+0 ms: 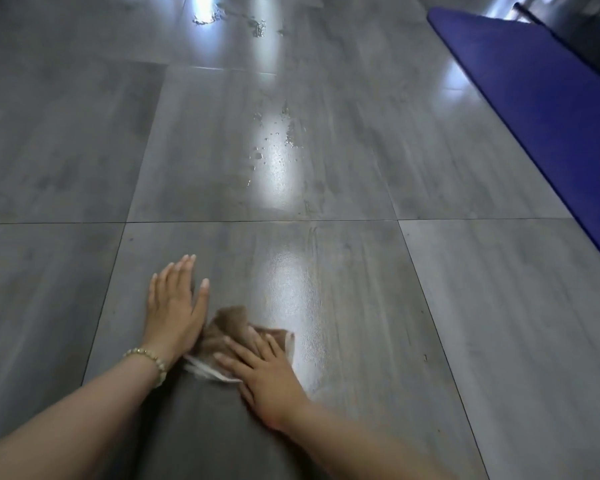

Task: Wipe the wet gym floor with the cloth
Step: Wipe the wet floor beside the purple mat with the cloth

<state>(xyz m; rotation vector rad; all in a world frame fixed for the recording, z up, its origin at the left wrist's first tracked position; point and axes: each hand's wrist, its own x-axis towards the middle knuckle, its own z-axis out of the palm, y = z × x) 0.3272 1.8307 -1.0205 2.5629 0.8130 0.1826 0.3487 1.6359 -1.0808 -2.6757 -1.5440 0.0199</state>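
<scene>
Several large grey tiles make up the floor [465, 306], glossy under the lights, and the main risk sits there: a wiped but damp sheen runs up the tile ahead of the hands, so a palm leaning on it could skid and tip the kneeling person forward. A blue mat [534, 98] lies along the right side, well apart from the work; water pushed sideways could creep under its edge. Further up the middle tile a scatter of drops [274, 147] glints, and a bigger puddle [229, 19] shines near the top, so by my reckoning much of the job is not yet done, and a soaked rag would only smear those patches rather than lift them. The left hand [174, 306] rests flat on the tile, fingers straight and close together, thumb held apart, seemingly bracing the body's weight. The right hand [267, 372] presses down on the cloth [227, 327] with fingers straight and slightly spread, not curled round it, so a fast stroke could let it slip out from under the palm. The cloth lies on the floor just beside the left hand, partly under the right one: brown, crumpled and bunched, its paler edge showing at the near side, blurred. A beaded bracelet [149, 358] circles the left wrist
</scene>
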